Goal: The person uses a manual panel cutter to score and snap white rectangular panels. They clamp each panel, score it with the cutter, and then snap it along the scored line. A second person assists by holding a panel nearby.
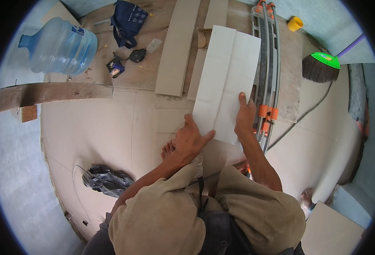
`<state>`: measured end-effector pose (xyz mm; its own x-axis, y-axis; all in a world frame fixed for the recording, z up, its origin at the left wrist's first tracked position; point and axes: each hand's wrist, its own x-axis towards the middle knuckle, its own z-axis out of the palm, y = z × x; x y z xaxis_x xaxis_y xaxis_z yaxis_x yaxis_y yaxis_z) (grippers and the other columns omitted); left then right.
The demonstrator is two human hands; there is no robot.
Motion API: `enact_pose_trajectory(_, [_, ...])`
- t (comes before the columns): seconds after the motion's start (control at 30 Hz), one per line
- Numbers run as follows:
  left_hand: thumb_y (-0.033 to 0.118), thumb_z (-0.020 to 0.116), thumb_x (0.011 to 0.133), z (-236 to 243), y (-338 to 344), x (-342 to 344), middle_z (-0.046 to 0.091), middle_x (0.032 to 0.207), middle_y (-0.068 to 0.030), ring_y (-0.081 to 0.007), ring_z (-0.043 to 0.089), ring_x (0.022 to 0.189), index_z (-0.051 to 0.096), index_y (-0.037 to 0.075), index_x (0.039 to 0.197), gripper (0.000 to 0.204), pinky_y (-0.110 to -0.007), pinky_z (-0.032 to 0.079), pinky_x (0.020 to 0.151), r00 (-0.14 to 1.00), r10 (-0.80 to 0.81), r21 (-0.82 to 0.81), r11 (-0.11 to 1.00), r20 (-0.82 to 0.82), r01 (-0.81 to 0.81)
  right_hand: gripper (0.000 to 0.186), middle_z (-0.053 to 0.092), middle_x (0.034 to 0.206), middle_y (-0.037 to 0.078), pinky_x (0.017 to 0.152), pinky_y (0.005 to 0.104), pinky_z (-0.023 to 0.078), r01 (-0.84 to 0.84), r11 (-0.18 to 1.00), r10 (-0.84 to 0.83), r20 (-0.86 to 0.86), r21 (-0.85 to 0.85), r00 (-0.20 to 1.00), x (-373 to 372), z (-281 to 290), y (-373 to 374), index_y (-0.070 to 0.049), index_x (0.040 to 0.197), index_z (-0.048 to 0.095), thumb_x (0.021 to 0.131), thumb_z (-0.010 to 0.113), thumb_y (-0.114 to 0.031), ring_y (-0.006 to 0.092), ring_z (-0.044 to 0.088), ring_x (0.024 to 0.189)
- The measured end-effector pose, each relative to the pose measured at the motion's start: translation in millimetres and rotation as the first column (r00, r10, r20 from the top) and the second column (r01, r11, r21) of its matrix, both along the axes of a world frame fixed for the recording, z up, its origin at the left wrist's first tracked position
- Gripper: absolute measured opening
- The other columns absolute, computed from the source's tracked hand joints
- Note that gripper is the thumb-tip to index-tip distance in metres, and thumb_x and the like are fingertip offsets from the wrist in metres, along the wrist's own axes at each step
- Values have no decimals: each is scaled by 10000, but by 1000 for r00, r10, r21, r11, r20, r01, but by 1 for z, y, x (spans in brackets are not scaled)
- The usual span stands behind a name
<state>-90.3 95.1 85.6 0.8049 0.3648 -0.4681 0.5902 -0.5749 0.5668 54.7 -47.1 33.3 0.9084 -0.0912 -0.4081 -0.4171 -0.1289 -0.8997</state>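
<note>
Two long white tile strips (213, 63) (243, 70) lie edge to edge in front of me, a narrow seam running between them and their ends slightly offset. My left hand (189, 138) is closed on the near left edge of the pair, its thumb reaching over toward the seam. On the right side, my right hand (246, 114) grips the outer edge with the thumb on top; its other fingers are mostly hidden beneath. Just right of the strips stands a manual tile cutter (269, 76) with two metal rails and orange fittings.
Beige tile planks (176, 51) lie beyond my left hand. A blue water jug (62, 46), dark blue bag (128, 21) and black plastic bag (106, 179) are to the left. Far right are a yellow cup (295, 24) and green-headed broom (322, 67). Another person's foot (307, 196) shows at right.
</note>
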Motion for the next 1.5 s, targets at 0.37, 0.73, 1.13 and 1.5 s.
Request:
enact_pose_trajectory(0.37, [448, 832, 839, 10, 0, 2, 683, 1106, -357, -506, 715, 973, 308, -112, 1378, 937, -541, 563, 891, 1000, 10, -69, 998, 2, -10, 483, 663, 1154, 165, 949, 400, 457, 28, 999, -28, -2, 46, 1000, -2, 9, 0, 92, 1250, 622, 1060, 640, -352, 230, 579, 1043])
enact_pose_trajectory(0.73, [177, 627, 1017, -7, 32, 61, 508, 1483, -340, -471, 541, 1360, 253, -42, 1629, 750, -488, 469, 1105, 836, 149, -298, 954, 528, 18, 587, 612, 1211, 121, 983, 390, 454, -12, 999, 18, -189, 34, 982, -10, 14, -21, 57, 1352, 580, 1039, 655, -434, 215, 561, 1112])
enact_pose_trajectory(1.13, [1, 514, 1017, -19, 21, 81, 466, 1592, -271, -373, 473, 1470, 332, 10, 1631, 640, -407, 365, 1210, 811, 252, -393, 919, 527, -30, 775, 558, 1386, 170, 1133, 405, 367, -109, 992, 120, -238, 59, 964, -39, 5, -49, 87, 1466, 494, 1011, 650, -520, 247, 501, 1269])
enact_pose_trajectory(1.5, [-12, 511, 1008, -18, 18, 75, 506, 1517, -309, -454, 499, 1407, 329, 20, 1630, 650, -453, 396, 1185, 814, 282, -408, 911, 508, -61, 736, 582, 1362, 158, 1105, 388, 383, -106, 992, 118, -223, 65, 968, -43, -11, -58, 91, 1434, 511, 1014, 652, -496, 229, 521, 1247])
